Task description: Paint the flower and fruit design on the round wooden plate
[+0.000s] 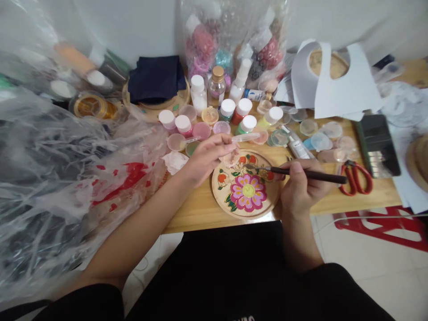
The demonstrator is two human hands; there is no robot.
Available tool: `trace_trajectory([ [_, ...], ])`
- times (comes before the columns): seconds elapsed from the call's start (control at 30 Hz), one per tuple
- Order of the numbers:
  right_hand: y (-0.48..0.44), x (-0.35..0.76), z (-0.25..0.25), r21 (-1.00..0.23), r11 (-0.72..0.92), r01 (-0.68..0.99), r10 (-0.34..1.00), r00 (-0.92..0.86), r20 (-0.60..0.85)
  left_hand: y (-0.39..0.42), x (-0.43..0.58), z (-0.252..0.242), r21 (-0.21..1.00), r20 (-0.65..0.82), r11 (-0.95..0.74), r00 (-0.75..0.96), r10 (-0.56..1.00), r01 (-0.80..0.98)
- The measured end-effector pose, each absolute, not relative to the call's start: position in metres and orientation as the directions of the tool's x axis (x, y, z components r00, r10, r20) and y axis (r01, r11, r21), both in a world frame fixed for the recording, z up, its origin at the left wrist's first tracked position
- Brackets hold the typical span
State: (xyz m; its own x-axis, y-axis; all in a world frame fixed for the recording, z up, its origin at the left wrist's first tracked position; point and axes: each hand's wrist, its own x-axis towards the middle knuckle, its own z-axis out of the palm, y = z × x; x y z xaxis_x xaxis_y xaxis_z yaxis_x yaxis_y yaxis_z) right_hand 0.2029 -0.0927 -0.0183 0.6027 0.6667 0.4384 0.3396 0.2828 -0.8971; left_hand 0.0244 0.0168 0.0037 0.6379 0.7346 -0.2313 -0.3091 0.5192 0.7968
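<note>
My left hand (211,156) is closed on a small clear plastic cup (230,158) with its lid (246,137) flipped up. Over the upper left of a round wooden plaque (217,201), it tilts the cup toward the middle. In my right hand (301,185) is a dark-handled tool (309,174), gripped like a pen, with a thin metal end that points left beside the cup. Whether that end touches the cup is too small to tell. The plaque carries a pink and purple flower (248,191) with a yellow centre, orange fruits and green leaves outlined in gold.
Several white-capped paint jars (244,109) and small cups (201,130) stand behind the plaque. To the right lie a silver tube (297,145), red-handled scissors (356,178) and a phone (379,145). Crumpled plastic sheeting (67,187) covers the left side. The table's front edge (200,225) is near my body.
</note>
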Motion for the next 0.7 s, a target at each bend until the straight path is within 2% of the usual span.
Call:
trace_trajectory([
  [0.47, -0.0918, 0.2021, -0.0183, -0.903, 0.249, 0.349, 0.662, 0.619, 0.422, 0.0177, 0.0233, 0.0005, 0.810, -0.220, 0.510, 0.657, 0.721, -0.289],
  [0.7, -0.0908, 0.2010, -0.0182, -0.897, 0.314, 0.310, 0.645, 0.624, 0.441, 0.0180, 0.0223, -0.0011, 0.798, -0.198, 0.514, 0.667, 0.718, -0.316],
])
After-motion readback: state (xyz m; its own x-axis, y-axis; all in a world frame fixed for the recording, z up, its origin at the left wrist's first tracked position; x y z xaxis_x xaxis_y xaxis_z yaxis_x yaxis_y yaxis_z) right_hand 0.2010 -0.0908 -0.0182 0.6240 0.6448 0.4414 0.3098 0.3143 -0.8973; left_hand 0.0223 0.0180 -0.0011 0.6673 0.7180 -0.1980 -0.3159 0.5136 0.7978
